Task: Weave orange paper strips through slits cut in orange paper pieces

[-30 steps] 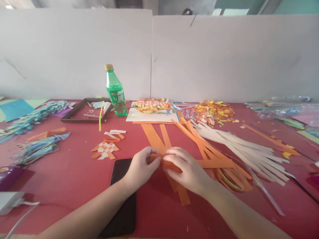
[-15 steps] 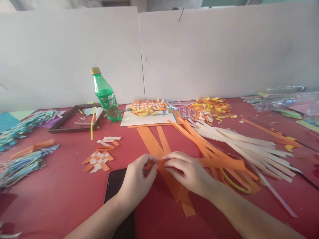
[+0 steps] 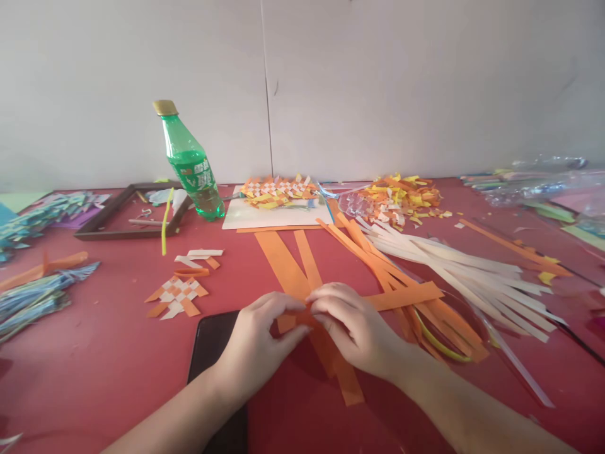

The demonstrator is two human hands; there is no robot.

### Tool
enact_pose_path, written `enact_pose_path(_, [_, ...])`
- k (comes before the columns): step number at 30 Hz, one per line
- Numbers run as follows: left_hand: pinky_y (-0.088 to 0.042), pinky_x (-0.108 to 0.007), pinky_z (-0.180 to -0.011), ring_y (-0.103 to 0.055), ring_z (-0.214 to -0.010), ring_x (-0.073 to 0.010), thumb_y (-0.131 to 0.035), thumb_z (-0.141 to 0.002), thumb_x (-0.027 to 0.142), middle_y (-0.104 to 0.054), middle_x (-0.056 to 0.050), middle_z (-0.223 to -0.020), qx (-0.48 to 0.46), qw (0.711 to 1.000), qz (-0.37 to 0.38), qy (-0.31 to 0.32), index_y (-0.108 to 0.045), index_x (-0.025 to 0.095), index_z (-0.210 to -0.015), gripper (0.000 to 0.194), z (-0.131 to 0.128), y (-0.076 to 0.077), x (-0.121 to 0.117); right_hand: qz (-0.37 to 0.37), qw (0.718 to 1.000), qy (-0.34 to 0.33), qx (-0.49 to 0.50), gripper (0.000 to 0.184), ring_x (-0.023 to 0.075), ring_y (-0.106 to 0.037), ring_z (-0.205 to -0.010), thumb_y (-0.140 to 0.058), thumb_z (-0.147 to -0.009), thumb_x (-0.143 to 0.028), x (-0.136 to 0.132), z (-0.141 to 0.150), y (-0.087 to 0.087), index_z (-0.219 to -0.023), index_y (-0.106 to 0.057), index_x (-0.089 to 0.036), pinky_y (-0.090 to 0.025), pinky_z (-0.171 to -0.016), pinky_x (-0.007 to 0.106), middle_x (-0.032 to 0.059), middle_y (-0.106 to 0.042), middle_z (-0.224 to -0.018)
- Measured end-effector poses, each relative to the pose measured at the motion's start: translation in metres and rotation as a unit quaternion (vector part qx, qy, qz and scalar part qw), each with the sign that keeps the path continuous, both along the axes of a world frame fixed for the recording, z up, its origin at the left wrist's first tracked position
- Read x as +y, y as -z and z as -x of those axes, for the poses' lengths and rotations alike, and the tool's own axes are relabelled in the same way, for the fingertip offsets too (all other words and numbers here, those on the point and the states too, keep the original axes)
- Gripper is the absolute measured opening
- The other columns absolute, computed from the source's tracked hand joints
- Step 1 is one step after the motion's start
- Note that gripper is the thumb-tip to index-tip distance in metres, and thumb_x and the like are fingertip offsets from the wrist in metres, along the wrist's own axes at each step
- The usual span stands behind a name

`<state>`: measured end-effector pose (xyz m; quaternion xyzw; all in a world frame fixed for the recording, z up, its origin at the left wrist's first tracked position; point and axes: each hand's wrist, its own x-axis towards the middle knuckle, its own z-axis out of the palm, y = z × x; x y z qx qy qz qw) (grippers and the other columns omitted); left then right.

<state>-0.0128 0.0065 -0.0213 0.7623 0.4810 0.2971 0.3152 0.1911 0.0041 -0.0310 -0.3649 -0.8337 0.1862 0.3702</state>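
My left hand (image 3: pixel 265 347) and my right hand (image 3: pixel 352 325) meet at the middle of the table, both pinching an orange paper strip (image 3: pixel 404 295) whose free end sticks out to the right. A short piece of orange shows between my left thumb and fingers; my fingertips hide the spot where the hands meet. Under the hands lie two more orange strips (image 3: pixel 278 258), a wide and a narrow one, crossing and running toward me. A small orange-and-white woven paper piece (image 3: pixel 178 293) rests to the left, and a black phone (image 3: pixel 212 347) lies partly beneath my left forearm.
A green bottle (image 3: pixel 191 170) stands by a dark frame (image 3: pixel 127 236). A white board (image 3: pixel 278 217) carries woven paper, with a heap of orange and yellow scraps (image 3: pixel 401 198) beside it. White strips (image 3: pixel 454 268) fan out at right. Blue paper bundles (image 3: pixel 47 296) lie far left.
My view has shifted, so the bottle and woven piece appear further left. My hands stay together on the strip; its free right end has swung and now tilts upward.
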Motion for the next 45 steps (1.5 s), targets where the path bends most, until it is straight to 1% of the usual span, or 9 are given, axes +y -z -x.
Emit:
enact_pose_path(7, [-0.055,-0.029,-0.075,-0.071,-0.087,-0.0206,-0.072,-0.082,0.029,-0.077,-0.005,-0.096,-0.014,1.000,0.009,0.001,-0.073,0.022,-0.095,0.015,0.001,0.000,-0.003,0.005,1.000,-0.008,-0.005,0.019,0.0223,-0.061,-0.093,-0.050,-0.090,-0.006,0.002,-0.002,0.001,-0.100,-0.057,-0.020,-0.051,-0.087,0.042,0.0089,-0.067,-0.098])
enact_pose_path(12, [-0.056,-0.026,-0.069,-0.071,-0.078,-0.0191,-0.067,-0.081,0.018,-0.076,-0.004,-0.087,-0.075,0.996,0.034,-0.043,-0.074,0.022,-0.084,0.010,-0.001,-0.001,-0.003,-0.079,0.996,0.035,0.003,0.025,0.0272,-0.057,-0.111,-0.058,-0.083,-0.005,-0.005,-0.001,-0.003,-0.103,-0.059,-0.019,-0.049,-0.096,0.046,0.0126,-0.065,-0.109])
enact_pose_path(15, [-0.056,-0.026,-0.069,-0.071,-0.081,-0.0194,-0.069,-0.080,0.020,-0.076,-0.005,-0.088,-0.150,0.980,0.092,-0.093,-0.074,0.022,-0.082,0.007,-0.002,0.000,-0.002,-0.112,0.992,0.021,0.052,0.027,0.0220,-0.062,-0.090,-0.062,-0.080,-0.003,-0.015,0.002,-0.008,-0.102,-0.061,-0.020,-0.054,-0.082,0.038,0.0090,-0.066,-0.094])
enact_pose_path(19, [-0.055,-0.024,-0.072,-0.069,-0.081,-0.0168,-0.076,-0.077,0.026,-0.074,-0.004,-0.085,-0.266,0.942,0.173,-0.108,-0.071,0.020,-0.078,0.008,-0.003,-0.003,-0.002,0.121,0.986,0.014,0.114,0.002,0.0127,-0.055,-0.055,-0.066,-0.085,-0.019,-0.021,0.008,-0.010,-0.083,-0.065,-0.020,-0.048,-0.052,0.026,0.0009,-0.062,-0.066])
enact_pose_path(22, [-0.054,-0.021,-0.068,-0.068,-0.074,-0.0131,-0.077,-0.076,0.023,-0.073,-0.002,-0.079,-0.322,0.921,0.207,-0.066,-0.068,0.018,-0.078,0.011,-0.005,-0.006,-0.003,0.313,0.923,0.021,0.224,0.016,0.0157,-0.063,-0.065,-0.069,-0.085,-0.035,-0.017,0.013,-0.010,-0.092,-0.070,-0.021,-0.052,-0.059,0.027,0.0037,-0.069,-0.077])
enact_pose_path(24, [-0.055,-0.020,-0.069,-0.069,-0.075,-0.0125,-0.077,-0.077,0.021,-0.073,-0.003,-0.081,-0.341,0.913,0.220,-0.037,-0.066,0.018,-0.081,0.012,-0.006,-0.007,-0.005,0.365,0.884,0.017,0.291,0.020,0.0150,-0.063,-0.066,-0.071,-0.083,-0.038,-0.014,0.015,-0.010,-0.094,-0.071,-0.021,-0.052,-0.058,0.026,0.0027,-0.068,-0.077])
enact_pose_path(29, [-0.057,-0.022,-0.080,-0.071,-0.085,-0.0124,-0.075,-0.079,0.015,-0.074,-0.003,-0.086,-0.354,0.905,0.234,-0.014,-0.061,0.019,-0.093,0.020,-0.006,-0.006,-0.008,0.357,0.884,0.056,0.296,0.016,0.0075,-0.046,-0.046,-0.076,-0.076,-0.035,-0.012,0.014,-0.013,-0.078,-0.071,-0.020,-0.039,-0.040,0.021,-0.0016,-0.059,-0.064])
enact_pose_path(36, [-0.057,-0.018,-0.078,-0.073,-0.086,-0.0116,-0.078,-0.076,0.016,-0.077,-0.002,-0.089,-0.368,0.892,0.260,-0.043,-0.061,0.018,-0.097,0.027,-0.007,-0.009,-0.006,0.378,0.864,0.122,0.310,0.022,0.0098,-0.055,-0.048,-0.077,-0.075,-0.038,-0.015,0.013,-0.008,-0.081,-0.070,-0.018,-0.047,-0.046,0.023,-0.0013,-0.061,-0.061])
enact_pose_path(45, [-0.057,-0.019,-0.075,-0.075,-0.081,-0.0134,-0.079,-0.076,0.022,-0.080,-0.003,-0.087,-0.356,0.879,0.308,-0.080,-0.066,0.016,-0.092,0.021,-0.008,-0.013,-0.008,0.402,0.843,0.099,0.342,0.018,0.0089,-0.059,-0.051,-0.078,-0.076,-0.035,-0.014,0.014,-0.011,-0.082,-0.072,-0.018,-0.051,-0.052,0.021,-0.0011,-0.064,-0.062])
